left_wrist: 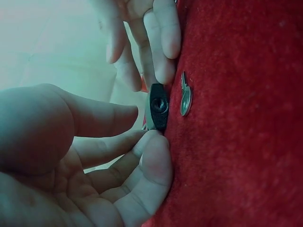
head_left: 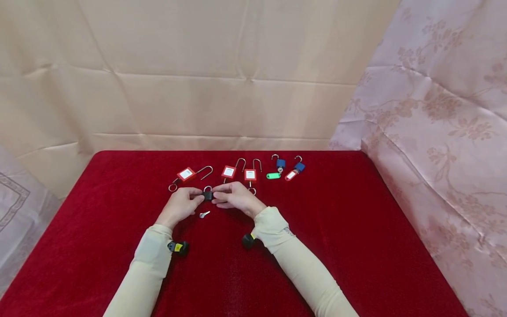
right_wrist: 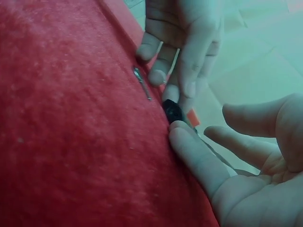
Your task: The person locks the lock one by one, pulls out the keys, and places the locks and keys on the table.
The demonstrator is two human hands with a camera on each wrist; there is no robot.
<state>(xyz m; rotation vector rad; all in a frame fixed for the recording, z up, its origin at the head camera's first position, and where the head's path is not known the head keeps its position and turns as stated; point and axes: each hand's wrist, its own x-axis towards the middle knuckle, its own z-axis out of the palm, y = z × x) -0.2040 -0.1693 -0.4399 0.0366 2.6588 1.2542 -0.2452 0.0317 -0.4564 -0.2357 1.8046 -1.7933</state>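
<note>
A small black padlock [head_left: 207,195] lies on the red cloth between the two hands, its shackle toward the back. In the left wrist view its keyhole end [left_wrist: 160,105] faces the wearer. Fingertips of my left hand [head_left: 183,204] touch the padlock's left side, with the thumb held apart from it. From the opposite side my right hand [head_left: 237,197] reaches in, fingertips at the padlock's right edge and thumb away from it in the right wrist view. Just in front of the padlock a small silver key [head_left: 204,215] lies loose on the cloth.
Behind the hands lie three red padlocks [head_left: 186,174] with white labels, long open shackles and key rings. Further right are two blue padlocks [head_left: 281,164] with open shackles, one with a green tag [head_left: 273,175], the other with a red-edged tag [head_left: 291,175].
</note>
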